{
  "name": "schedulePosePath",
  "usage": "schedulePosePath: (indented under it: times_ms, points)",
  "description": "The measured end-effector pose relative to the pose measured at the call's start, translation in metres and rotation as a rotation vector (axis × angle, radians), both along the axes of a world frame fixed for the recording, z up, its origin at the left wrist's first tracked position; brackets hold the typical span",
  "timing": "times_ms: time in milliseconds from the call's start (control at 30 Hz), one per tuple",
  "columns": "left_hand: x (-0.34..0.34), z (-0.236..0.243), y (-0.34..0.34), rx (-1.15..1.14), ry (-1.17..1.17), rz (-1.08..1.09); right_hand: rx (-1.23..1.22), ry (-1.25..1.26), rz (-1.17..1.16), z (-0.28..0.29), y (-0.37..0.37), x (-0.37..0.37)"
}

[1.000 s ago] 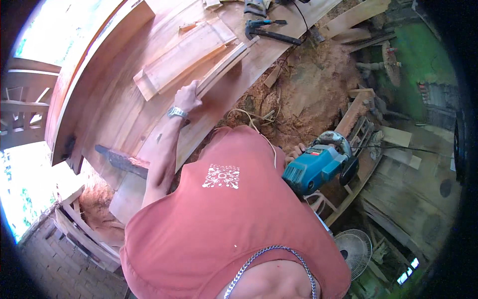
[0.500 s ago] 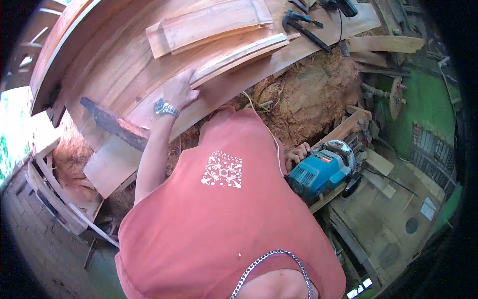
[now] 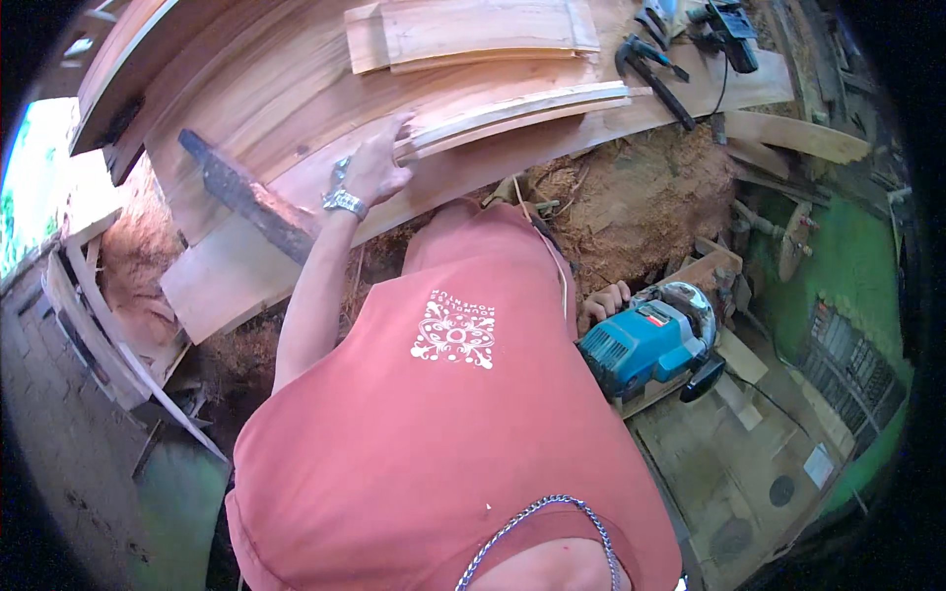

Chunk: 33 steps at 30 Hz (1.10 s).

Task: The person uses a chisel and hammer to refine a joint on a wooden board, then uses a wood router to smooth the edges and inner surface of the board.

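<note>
My left hand (image 3: pixel 376 175), with a metal watch at the wrist, is closed round the left end of narrow stacked wooden strips (image 3: pixel 522 110). Its fingers reach the far side, and the thumb lies near the front edge. The strips rest on a wide wooden slab (image 3: pixel 296 123). At my right side, a blue electric router (image 3: pixel 641 345) with a round metal base and a black knob is held sideways. My right hand (image 3: pixel 604 301) curls its fingers at the router's far side. The shirt and the tool hide the rest of that hand.
Flat boards (image 3: pixel 483 34) lie stacked on the slab's far part. A hammer (image 3: pixel 655 79) and another corded power tool (image 3: pixel 727 34) are at the far right. A dark, rough-edged wood piece (image 3: pixel 241 197) crosses the near left edge. Sawdust (image 3: pixel 650 192) is heaped beyond my right hand.
The view has shifted, so the slab, strips and hammer appear farther right. My left hand's fingers look more spread at the strip end. My right hand stays beside the router.
</note>
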<state>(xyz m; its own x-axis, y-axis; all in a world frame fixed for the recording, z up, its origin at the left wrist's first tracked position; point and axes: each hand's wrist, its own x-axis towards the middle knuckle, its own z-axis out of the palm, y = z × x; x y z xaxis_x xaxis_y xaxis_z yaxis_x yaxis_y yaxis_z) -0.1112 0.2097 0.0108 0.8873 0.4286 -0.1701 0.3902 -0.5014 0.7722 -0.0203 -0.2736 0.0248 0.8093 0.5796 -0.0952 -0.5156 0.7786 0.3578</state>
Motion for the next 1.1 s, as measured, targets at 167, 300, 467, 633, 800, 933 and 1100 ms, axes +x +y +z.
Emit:
schedulePosePath:
  times_ms: [167,300,467,633,800,933,1100]
  points:
    - [0.011,0.036,-0.028,0.361,-0.101,-0.091,-0.046,-0.037,0.072,0.004,-0.008,0.001]
    - [0.057,0.061,-0.082,0.497,-0.076,-0.142,-0.015,-0.048,0.15,0.007,-0.008,0.007]
    - [0.092,0.034,-0.086,0.439,0.038,-0.166,0.036,-0.092,0.179,0.003,0.005,0.011]
    - [0.054,0.023,-0.044,0.561,-0.099,-0.354,0.081,-0.224,0.168,-0.012,0.009,0.024]
    - [-0.017,0.043,0.046,0.523,-0.115,-0.431,0.1,-0.292,0.117,-0.031,0.005,0.035]
    - [-0.087,0.044,0.131,0.716,0.182,-0.261,0.087,-0.333,0.063,-0.039,-0.008,0.039]
    - [-0.172,0.032,0.228,0.956,0.291,-0.047,0.222,-0.354,0.03,-0.044,0.013,0.031]
